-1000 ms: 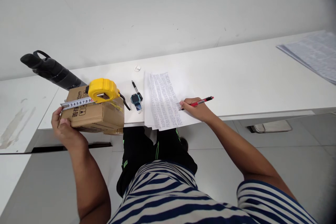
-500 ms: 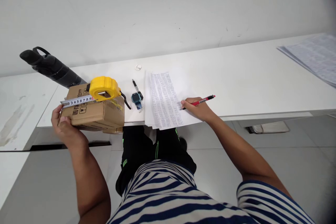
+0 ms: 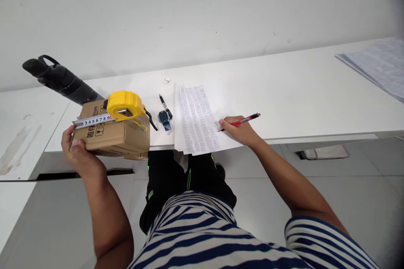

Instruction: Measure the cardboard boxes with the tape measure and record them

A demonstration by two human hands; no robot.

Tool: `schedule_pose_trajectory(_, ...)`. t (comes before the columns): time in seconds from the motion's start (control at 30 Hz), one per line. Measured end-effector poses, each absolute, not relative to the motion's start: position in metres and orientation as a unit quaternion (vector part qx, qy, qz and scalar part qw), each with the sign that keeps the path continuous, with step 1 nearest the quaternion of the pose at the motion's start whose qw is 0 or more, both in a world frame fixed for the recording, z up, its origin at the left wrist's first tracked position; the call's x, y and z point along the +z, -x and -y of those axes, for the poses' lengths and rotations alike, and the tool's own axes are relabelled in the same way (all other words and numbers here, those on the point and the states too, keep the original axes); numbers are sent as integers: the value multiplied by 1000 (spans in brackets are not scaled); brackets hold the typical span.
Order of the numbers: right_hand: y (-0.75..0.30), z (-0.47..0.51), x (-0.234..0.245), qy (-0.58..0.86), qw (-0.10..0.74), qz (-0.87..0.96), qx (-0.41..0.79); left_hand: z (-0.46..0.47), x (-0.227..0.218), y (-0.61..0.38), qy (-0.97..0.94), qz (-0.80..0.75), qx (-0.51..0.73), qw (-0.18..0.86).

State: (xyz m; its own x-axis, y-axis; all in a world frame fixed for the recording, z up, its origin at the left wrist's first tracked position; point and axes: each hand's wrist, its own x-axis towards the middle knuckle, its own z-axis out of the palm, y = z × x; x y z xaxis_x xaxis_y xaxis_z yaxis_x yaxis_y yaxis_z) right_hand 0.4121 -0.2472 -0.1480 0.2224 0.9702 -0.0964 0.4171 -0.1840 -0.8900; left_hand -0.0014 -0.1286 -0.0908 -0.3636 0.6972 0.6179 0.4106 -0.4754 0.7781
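Note:
My left hand (image 3: 78,153) grips the near left corner of a brown cardboard box (image 3: 113,134) at the white table's front edge and pins down the tape's end. A yellow tape measure (image 3: 124,105) sits on top of the box, its white blade (image 3: 93,121) pulled out leftward across the lid. My right hand (image 3: 240,131) holds a red pen (image 3: 243,120) with its tip on a printed sheet of paper (image 3: 197,118) lying on the table.
A small blue watch-like device (image 3: 164,117) and a black pen (image 3: 162,101) lie between box and paper. A black flask (image 3: 59,80) lies behind the box. More printed sheets (image 3: 377,65) rest at the far right. A wall rises behind the table (image 3: 299,84).
Hardly anything has moved. The pen hand has shifted slightly right on the paper; the left hand stays on the box corner.

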Motion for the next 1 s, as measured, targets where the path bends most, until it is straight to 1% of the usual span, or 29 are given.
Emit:
schedule_pose_trajectory(0.23,-412,248,-151,675,397,512,352,128,-93,3,-559,-505,649,105)
schedule_pose_trajectory(0.37,-411,249,-153,691,414,505,310,124,-98,9,-558,-514,643,106)
schedule_pose_trajectory(0.5,-412,249,-152,675,404,515,339,121,-99,8,-552,-508,653,105)
schedule_pose_trajectory(0.63,-412,248,-151,681,406,510,334,121,-98,6,-555,-505,652,103)
schedule_pose_trajectory(0.87,-411,250,-154,702,426,490,294,123,-99,8,-573,-461,671,95)
schedule_pose_trajectory(1.0,-412,250,-155,687,419,502,318,123,-100,7,-569,-437,689,106)
